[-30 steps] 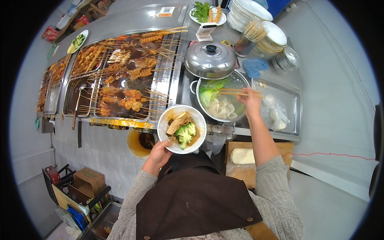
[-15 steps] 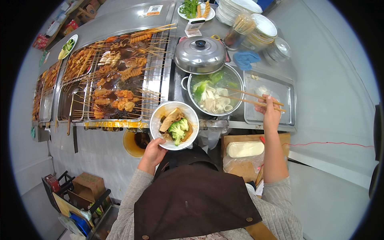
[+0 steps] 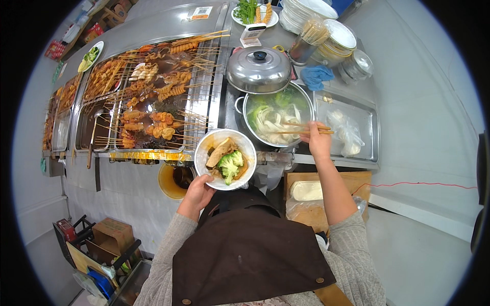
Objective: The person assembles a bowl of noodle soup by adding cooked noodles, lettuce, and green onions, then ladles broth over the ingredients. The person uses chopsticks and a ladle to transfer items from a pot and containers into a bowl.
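The left hand point(image 3: 195, 198) grips with its thumb point(image 3: 205, 178) uppermost, left forearm point(image 3: 168, 245) slanting leftward behind that grip, while the right hand point(image 3: 319, 142), farther forward and right, pinches with bent fingers point(image 3: 309, 131), right forearm point(image 3: 334, 191) behind.

The right hand point(image 3: 319, 138), over the tray point(image 3: 366, 115) half a second ago, is now farther left, by the pot's point(image 3: 248, 126) right rim, and more of the bag point(image 3: 346, 133) shows. The chopsticks point(image 3: 294, 132), then spread wide, now lie closer together. The noodles point(image 3: 270, 120), bunched on the near side a second ago, now trail in strands toward the middle.
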A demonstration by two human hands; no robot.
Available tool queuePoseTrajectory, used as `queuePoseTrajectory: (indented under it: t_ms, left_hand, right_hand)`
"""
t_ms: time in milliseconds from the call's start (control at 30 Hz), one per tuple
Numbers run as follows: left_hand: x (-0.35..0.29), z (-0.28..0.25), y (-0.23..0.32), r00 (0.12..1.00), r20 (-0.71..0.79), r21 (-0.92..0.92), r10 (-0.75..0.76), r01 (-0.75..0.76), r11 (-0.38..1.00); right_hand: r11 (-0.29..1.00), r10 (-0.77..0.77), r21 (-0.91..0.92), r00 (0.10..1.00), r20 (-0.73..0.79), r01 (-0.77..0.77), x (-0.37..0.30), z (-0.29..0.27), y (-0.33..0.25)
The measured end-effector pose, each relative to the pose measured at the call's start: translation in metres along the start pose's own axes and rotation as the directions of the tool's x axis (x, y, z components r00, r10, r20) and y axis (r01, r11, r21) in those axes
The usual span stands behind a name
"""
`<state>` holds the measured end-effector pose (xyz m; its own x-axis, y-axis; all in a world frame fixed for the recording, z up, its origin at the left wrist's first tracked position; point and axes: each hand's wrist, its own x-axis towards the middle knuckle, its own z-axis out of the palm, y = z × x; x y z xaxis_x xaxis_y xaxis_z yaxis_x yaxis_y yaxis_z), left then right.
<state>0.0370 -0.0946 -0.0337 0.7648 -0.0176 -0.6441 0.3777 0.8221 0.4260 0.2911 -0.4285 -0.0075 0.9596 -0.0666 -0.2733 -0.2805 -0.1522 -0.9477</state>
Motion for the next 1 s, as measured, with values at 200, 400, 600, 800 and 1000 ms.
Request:
queuePoseTrajectory:
  t_ms: [200, 400, 600, 800, 1000]
  left_hand:
    - [0.0, -0.01, -0.003, 1.0, 0.009, 0.015, -0.009, 0.009, 1.0]
    - [0.009, -0.011, -0.008, 0.999, 0.022, 0.015, -0.029, 0.028, 0.999]
    - [0.012, -0.004, -0.007, 0.999, 0.009, 0.034, -0.04, 0.04, 0.999]
    - [0.015, -0.005, -0.008, 0.999, -0.014, 0.054, -0.036, 0.037, 0.998]
    - [0.017, -0.007, -0.011, 1.0, -0.014, 0.05, -0.022, 0.022, 0.999]
  right_hand:
    - [0.991, -0.069, -0.119, 0.996, -0.06, 0.061, 0.002, -0.02, 0.007]
    - [0.963, 0.139, 0.257, 0.971, -0.192, -0.087, -0.004, -0.036, 0.019]
    - [0.85, 0.272, 0.499, 0.952, -0.14, -0.169, -0.012, -0.03, 0.027]
    - [0.905, 0.094, 0.424, 0.991, -0.099, -0.043, -0.03, -0.03, -0.006]
    - [0.98, -0.115, 0.133, 0.968, -0.223, 0.147, -0.049, -0.07, -0.051]
